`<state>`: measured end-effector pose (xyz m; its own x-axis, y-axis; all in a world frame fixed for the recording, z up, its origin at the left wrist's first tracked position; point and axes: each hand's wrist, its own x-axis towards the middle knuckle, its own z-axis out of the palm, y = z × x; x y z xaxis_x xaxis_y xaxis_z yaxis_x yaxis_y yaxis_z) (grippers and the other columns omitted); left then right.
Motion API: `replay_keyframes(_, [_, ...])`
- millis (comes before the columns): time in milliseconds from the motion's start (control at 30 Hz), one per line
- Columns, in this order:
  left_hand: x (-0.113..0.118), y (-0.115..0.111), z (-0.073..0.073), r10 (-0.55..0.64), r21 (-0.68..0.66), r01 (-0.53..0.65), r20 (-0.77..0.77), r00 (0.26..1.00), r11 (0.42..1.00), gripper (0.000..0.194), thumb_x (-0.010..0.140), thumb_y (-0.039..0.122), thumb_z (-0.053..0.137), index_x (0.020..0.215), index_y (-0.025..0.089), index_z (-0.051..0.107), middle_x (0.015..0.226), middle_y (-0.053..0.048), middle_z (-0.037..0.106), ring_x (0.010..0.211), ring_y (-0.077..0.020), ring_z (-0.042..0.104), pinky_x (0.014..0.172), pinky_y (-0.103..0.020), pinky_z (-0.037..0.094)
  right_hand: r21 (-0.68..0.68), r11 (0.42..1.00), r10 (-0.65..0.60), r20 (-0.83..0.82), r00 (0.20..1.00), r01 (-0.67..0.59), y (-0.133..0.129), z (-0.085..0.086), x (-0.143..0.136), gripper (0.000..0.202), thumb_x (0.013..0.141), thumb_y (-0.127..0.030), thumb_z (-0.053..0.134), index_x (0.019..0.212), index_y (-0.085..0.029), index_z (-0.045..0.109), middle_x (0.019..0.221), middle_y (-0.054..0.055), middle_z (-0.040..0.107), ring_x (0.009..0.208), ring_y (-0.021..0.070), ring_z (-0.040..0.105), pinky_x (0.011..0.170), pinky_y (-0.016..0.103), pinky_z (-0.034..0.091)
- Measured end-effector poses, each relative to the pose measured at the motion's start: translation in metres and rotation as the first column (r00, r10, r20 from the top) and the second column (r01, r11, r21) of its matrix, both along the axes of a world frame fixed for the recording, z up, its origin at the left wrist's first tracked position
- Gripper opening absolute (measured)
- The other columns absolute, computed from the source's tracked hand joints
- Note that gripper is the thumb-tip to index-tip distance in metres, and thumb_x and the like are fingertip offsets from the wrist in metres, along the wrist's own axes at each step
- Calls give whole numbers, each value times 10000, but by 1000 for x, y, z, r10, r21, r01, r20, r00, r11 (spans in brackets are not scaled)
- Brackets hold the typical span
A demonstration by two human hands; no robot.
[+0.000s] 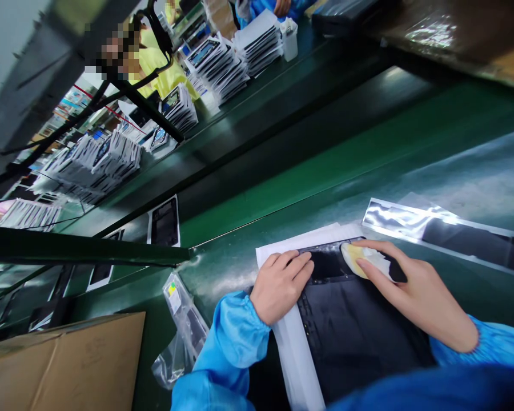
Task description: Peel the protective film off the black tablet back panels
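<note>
**Dark panel wiped on the green tabletop**

The dark panel (355, 325) lies flat on a white sheet (295, 354), which in turn rests on the green tabletop (411, 165) right in front of the person. That tabletop runs long and slanted through the view, with a darker lane alongside it. Across it stand stacks of boxed panels (223, 63), and a co-worker in a yellow top (158, 65) is at work beyond them. A brown cardboard box (64, 365) sits at the near left, and a shiny foil-like sleeve (445, 231) lies just past the panel to the right. A crumpled clear plastic bag (182, 328) lies between the box and the blue sleeve.

The left hand (280, 288) rests palm down, fingers flat, on the panel's upper left corner, its grip released. The right hand (415, 294) presses a small yellowish cloth pad (362, 260) against the panel's top edge, fingers laid over it.
</note>
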<state>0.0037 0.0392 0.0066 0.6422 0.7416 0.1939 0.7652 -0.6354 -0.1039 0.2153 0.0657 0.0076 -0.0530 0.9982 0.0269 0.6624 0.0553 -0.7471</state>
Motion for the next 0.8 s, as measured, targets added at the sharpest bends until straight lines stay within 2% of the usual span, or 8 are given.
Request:
replay_keyframes(67, [-1, -3, -3, 11, 2, -11, 7, 1000, 1000, 276, 897, 211, 480, 1138, 200, 614, 1195, -22, 646, 1055, -190, 572, 798, -298, 487, 9, 1000, 10, 15, 1000, -10, 0, 1, 2, 309, 610, -406, 389, 864, -290, 521, 304, -114, 423, 175, 76, 282, 307, 230, 311])
replay_keyframes(167, [-3, -9, -3, 7, -79, -5, 25, 1000, 997, 300, 886, 260, 494, 1164, 271, 608, 1245, -7, 621, 1123, -219, 551, 812, -325, 495, 61, 998, 24, 74, 997, -29, 1, 2, -2, 307, 621, -404, 377, 862, -281, 522, 238, -139, 260, 168, 104, 308, 296, 227, 296])
replay_keyframes(233, [-5, -12, -3, -7, -117, 13, 50, 999, 993, 295, 883, 302, 494, 1153, 325, 612, 1262, 3, 610, 1159, -229, 534, 840, -339, 496, 119, 990, 59, 130, 990, -74, 2, 1, -12, 307, 636, -404, 369, 868, -273, 521, 237, -127, 298, 188, 128, 375, 299, 232, 300])
replay_keyframes(333, [-9, -15, -4, -18, -100, 24, 64, 998, 995, 294, 887, 318, 487, 1152, 337, 610, 1267, -8, 605, 1164, -234, 534, 873, -359, 492, 165, 968, 160, 167, 973, -188, 2, -3, -31, 289, 649, -403, 386, 887, -301, 516, 373, -79, 531, 310, 144, 518, 348, 230, 348])
replay_keyframes(400, [-11, -15, -7, -21, -79, 26, 66, 998, 997, 293, 891, 316, 483, 1156, 333, 606, 1265, -19, 604, 1155, -230, 542, 870, -361, 494, 175, 960, 185, 179, 966, -216, 3, -5, -35, 281, 650, -407, 395, 887, -322, 518, 453, -68, 592, 363, 143, 552, 375, 228, 363])
replay_keyframes(533, [-7, -15, -11, -9, -56, 14, 85, 996, 998, 282, 891, 311, 490, 1146, 334, 609, 1255, -31, 610, 1147, -226, 550, 844, -346, 505, 208, 973, 49, 246, 968, -102, 4, 0, -16, 341, 666, -433, 321, 873, -270, 538, 277, -76, 426, 227, 158, 439, 308, 253, 298])
replay_keyframes(600, [-4, -15, -10, -3, -52, 8, 99, 995, 999, 273, 889, 306, 498, 1133, 334, 616, 1246, -31, 615, 1140, -227, 553, 833, -341, 508, 218, 975, -17, 256, 967, -41, 2, 3, -6, 383, 670, -444, 287, 884, -247, 537, 253, -82, 366, 210, 159, 411, 305, 259, 290])
replay_keyframes(800, [-2, -16, -4, 13, -45, -7, 122, 992, 999, 239, 898, 295, 491, 1089, 311, 633, 1199, -12, 647, 1091, -219, 581, 815, -338, 509, 151, 984, 69, 194, 979, -99, -8, 3, -4, 321, 654, -428, 338, 874, -304, 535, 317, -78, 469, 247, 132, 436, 350, 263, 347])
